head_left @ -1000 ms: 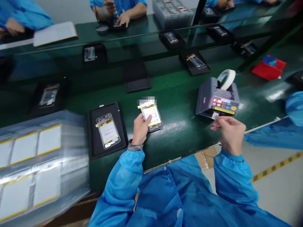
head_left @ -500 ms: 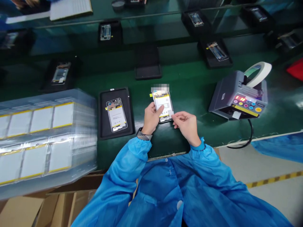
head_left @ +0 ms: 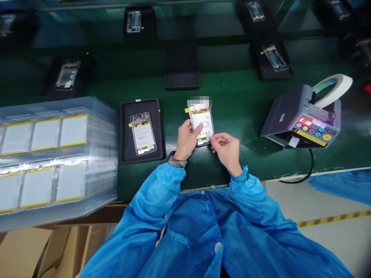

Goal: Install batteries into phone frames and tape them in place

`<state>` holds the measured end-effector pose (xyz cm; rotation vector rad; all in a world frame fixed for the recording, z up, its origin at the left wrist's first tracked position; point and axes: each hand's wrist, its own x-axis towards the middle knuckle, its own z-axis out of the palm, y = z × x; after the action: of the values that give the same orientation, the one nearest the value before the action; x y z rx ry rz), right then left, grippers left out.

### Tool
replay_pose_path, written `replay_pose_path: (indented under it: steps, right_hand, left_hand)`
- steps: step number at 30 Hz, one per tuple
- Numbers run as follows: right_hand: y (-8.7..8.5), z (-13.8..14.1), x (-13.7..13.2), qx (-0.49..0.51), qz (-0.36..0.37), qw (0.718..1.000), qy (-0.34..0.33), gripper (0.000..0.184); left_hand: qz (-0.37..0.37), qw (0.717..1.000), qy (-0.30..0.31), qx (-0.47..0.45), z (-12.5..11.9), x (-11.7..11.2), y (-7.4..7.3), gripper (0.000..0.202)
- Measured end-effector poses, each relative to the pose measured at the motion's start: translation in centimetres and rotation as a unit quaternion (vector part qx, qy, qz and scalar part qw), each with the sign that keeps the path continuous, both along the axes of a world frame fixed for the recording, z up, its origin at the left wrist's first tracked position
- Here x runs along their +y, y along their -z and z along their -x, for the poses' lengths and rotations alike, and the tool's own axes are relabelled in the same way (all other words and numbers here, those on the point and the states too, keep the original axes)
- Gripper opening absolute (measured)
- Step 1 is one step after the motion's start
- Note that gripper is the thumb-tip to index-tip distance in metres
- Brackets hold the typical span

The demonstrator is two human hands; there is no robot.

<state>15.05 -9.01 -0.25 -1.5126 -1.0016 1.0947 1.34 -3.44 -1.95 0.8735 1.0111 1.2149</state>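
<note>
My left hand [head_left: 186,139] grips a phone frame [head_left: 202,124] with a white battery and yellow tabs, thumb lying across the battery, just above the green bench. My right hand [head_left: 226,148] is pinched at the frame's lower right corner, fingers closed on a small piece of tape I can barely see. Left of the hands, a second phone frame [head_left: 142,133] lies in a black tray [head_left: 124,133]. A grey tape dispenser [head_left: 301,117] with a white roll stands to the right, a tape tab sticking out of its slot.
A stack of clear trays with white batteries [head_left: 55,158] fills the left side. Farther back lie an empty black tray [head_left: 181,66] and several black trays with phone frames [head_left: 274,58]. Cardboard boxes [head_left: 37,251] sit below the bench. A black cable [head_left: 307,170] hangs off the edge.
My right hand came from the tape dispenser to the lower right corner of the phone frame. My left hand has kept hold of the frame. The view has tilted down.
</note>
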Motion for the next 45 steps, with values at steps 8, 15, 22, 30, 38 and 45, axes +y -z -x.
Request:
replay_pose_path:
  steps: [8,15,22,30,38,45]
  right_hand:
    - [0.5,0.2,-0.1,-0.047,-0.005,0.999,0.000,0.037]
    - [0.6,0.1,-0.2,-0.121,-0.001,0.993,-0.010,0.034]
    - [0.1,-1.1,0.7,-0.078,-0.017,0.996,-0.030,0.054]
    - [-1.6,-1.6,2.4,0.066,0.038,0.983,-0.168,0.057]
    - [-2.1,-1.8,4.0,0.017,0.017,0.976,-0.217,0.051]
    - [-2.3,-0.6,5.5,0.067,0.003,0.950,-0.306,0.050]
  left_hand:
    - [0.009,1.000,-0.003,-0.005,-0.1,-0.2,-0.2,0.055]
    - [0.006,1.000,-0.011,-0.013,-0.1,-0.2,-0.2,0.054]
    - [0.000,1.000,0.013,-0.024,0.1,-0.2,-0.5,0.057]
    - [-0.025,0.998,0.037,-0.033,0.6,-0.2,-1.3,0.056]
    - [-0.022,0.999,0.026,-0.042,0.8,0.0,-1.4,0.055]
    - [-0.024,0.999,-0.014,-0.039,2.6,0.8,-2.3,0.055]
